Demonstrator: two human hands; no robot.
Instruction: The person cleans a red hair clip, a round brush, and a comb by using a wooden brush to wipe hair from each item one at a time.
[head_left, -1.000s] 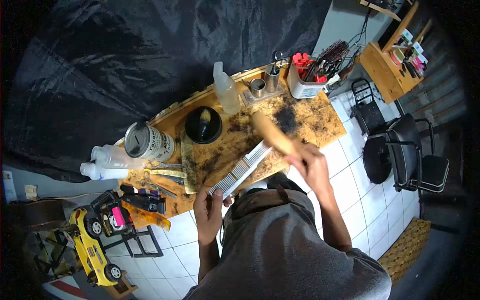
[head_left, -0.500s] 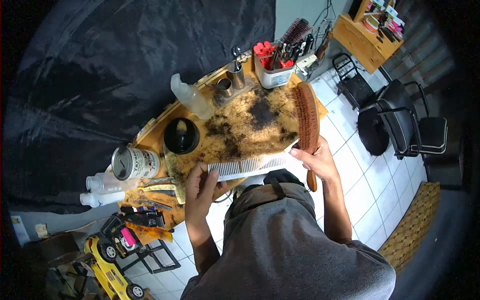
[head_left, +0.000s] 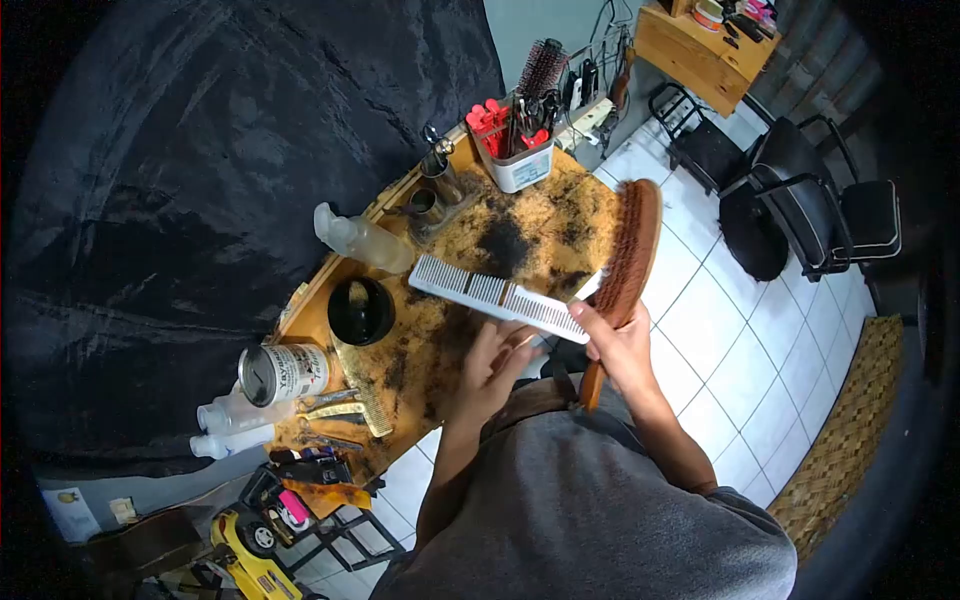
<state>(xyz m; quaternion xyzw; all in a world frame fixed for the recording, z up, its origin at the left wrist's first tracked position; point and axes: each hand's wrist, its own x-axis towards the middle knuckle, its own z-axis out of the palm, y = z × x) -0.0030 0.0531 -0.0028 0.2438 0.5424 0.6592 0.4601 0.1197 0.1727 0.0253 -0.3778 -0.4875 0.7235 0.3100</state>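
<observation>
My right hand (head_left: 622,350) is closed around a wooden-handled brush (head_left: 632,245) with reddish-brown bristles and the end of a white comb (head_left: 490,293). The comb reaches left across the table, its teeth facing up and away from me. A small white piece (head_left: 588,288) shows between the comb and the bristles; what it belongs to is hidden. Below the comb, my left hand (head_left: 490,368) is apart from it, fingers bent and spread, with nothing in them. Dark hair clippings (head_left: 510,243) lie on the wooden tabletop (head_left: 410,385) under both hands.
Along the back edge stand a spray bottle (head_left: 365,245), black bowl (head_left: 361,311), metal cups (head_left: 427,206), labelled can (head_left: 285,373) and a tub of clips and brushes (head_left: 522,168). A yellowish comb (head_left: 376,408) lies at left. Black chairs (head_left: 800,190) stand right.
My left hand has let go of the comb and moved right, below it. The comb has swung so its free end points up and left, still in my right hand with the brush.
</observation>
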